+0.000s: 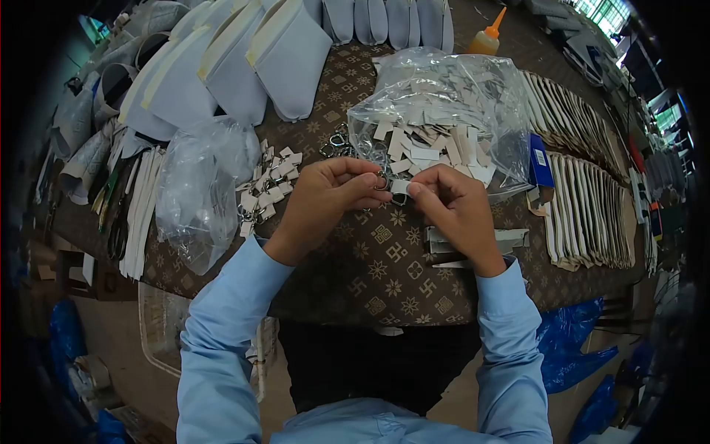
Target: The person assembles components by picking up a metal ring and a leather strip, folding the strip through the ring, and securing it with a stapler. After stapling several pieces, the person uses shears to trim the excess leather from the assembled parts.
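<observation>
Over the table's patterned cloth (399, 255), both hands meet in front of the plastic bag. My left hand (319, 203) pinches a small metal ring (381, 179) between thumb and fingers. My right hand (457, 214) grips a short white strip (400, 186), with a dark metal loop at its lower edge. Left of my hands lies a pile of pale tabs fitted with metal rings (268, 186). Loose metal rings (337, 142) are heaped just beyond my left hand. Cut white strips (425, 142) spill from the mouth of the clear plastic bag (510, 111).
Another clear bag (200, 189) sits at the left, below grey-white pouches (292, 59). Stacked folded pieces (588, 211) line the right side, near a blue box (541, 160). A bottle with an orange nozzle (485, 41) stands at the back.
</observation>
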### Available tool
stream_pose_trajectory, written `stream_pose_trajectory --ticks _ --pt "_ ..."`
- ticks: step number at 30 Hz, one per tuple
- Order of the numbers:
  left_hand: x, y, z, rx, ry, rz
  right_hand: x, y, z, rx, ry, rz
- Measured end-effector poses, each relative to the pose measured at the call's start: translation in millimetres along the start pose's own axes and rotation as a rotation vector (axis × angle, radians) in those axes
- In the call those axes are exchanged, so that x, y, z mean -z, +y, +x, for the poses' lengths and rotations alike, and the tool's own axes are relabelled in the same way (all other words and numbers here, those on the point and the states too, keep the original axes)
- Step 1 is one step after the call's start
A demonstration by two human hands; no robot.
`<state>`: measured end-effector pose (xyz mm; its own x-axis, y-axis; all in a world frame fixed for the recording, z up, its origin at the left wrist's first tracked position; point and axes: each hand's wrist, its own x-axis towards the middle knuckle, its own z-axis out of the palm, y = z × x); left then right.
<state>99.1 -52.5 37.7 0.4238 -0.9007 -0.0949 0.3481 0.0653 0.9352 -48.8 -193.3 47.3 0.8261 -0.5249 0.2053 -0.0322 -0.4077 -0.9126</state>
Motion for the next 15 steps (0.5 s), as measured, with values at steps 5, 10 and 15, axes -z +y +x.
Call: stream_pose_trajectory --ticks 5,10,15 --pt "-9 -9 -3 -0.029 -0.035 -0.037 -5 0 -2 -0.021 0.008 -0.065" --pt "-10 -13 0 0.010 -0.004 -0.108 -5 -8 -5 -0.115 0.002 0.037" --pt "-22 -13 -1 -0.094 0.023 -0.073 -4 -10 -3 -0.303 -0.065 0.349"
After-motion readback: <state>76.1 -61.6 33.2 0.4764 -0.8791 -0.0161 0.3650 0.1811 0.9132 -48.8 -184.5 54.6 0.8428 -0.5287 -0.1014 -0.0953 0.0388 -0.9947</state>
